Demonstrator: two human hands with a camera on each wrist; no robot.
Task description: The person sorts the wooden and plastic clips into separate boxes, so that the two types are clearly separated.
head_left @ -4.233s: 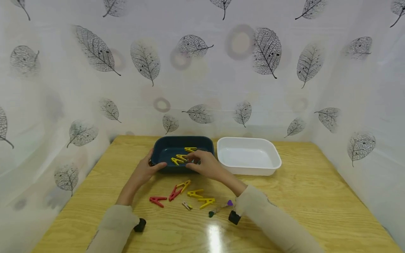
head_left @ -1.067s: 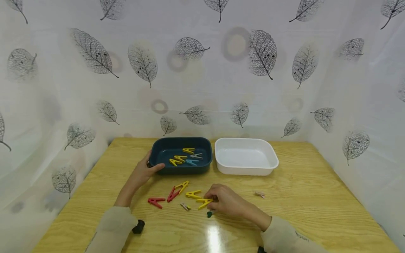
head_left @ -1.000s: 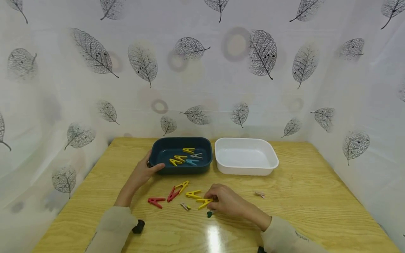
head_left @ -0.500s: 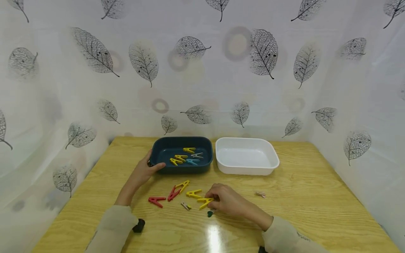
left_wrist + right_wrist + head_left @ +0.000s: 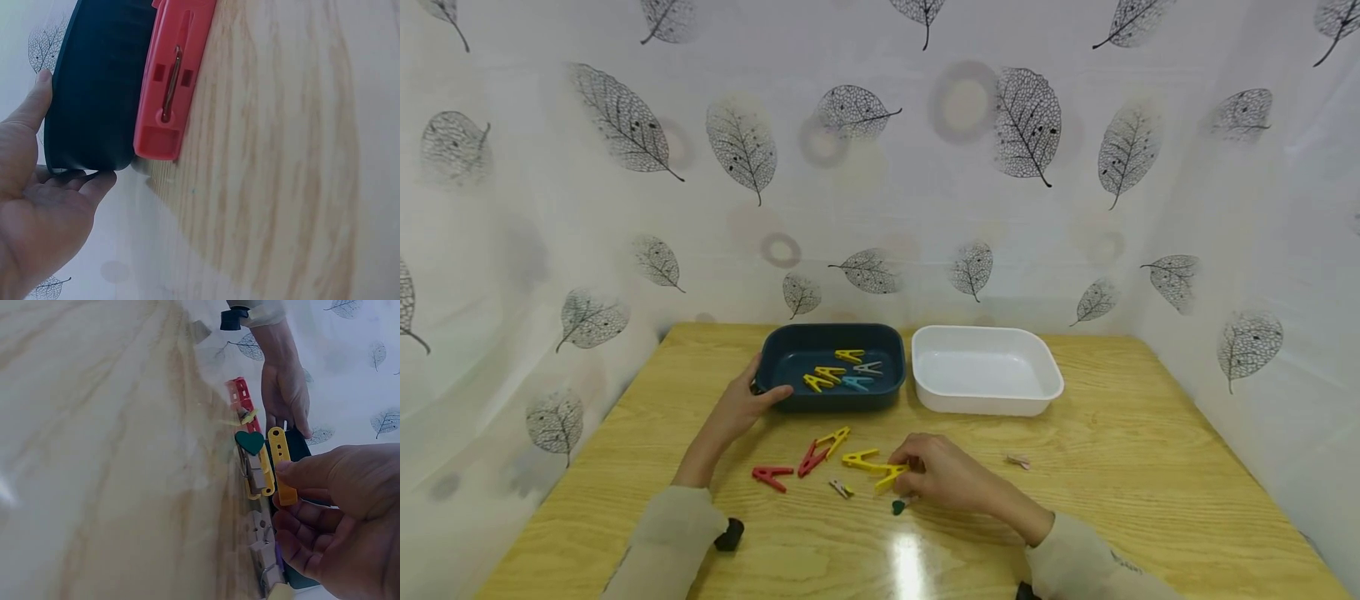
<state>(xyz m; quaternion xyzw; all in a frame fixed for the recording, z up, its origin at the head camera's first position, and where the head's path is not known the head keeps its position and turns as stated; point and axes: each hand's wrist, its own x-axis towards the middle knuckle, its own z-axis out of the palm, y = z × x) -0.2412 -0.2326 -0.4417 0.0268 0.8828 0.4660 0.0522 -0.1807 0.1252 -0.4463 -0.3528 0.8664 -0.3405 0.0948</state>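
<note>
Yellow clothespin [image 5: 281, 452] is pinched by the right hand [image 5: 943, 473] near the surface [image 5: 1120, 500], beside a green heart clip [image 5: 898, 507] and in front of the dark tray [image 5: 831, 403], whose left end is gripped by the left hand [image 5: 737, 407].

Two trays [image 5: 831, 402], ten large clips [image 5: 763, 474], at least three small clips [image 5: 898, 507]

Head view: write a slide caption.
A person's left grip holds a dark-blue rectangular plastic tub while the right grip pinches a yellow A-shaped plastic clothespin at a tan wood-grained table.
</note>
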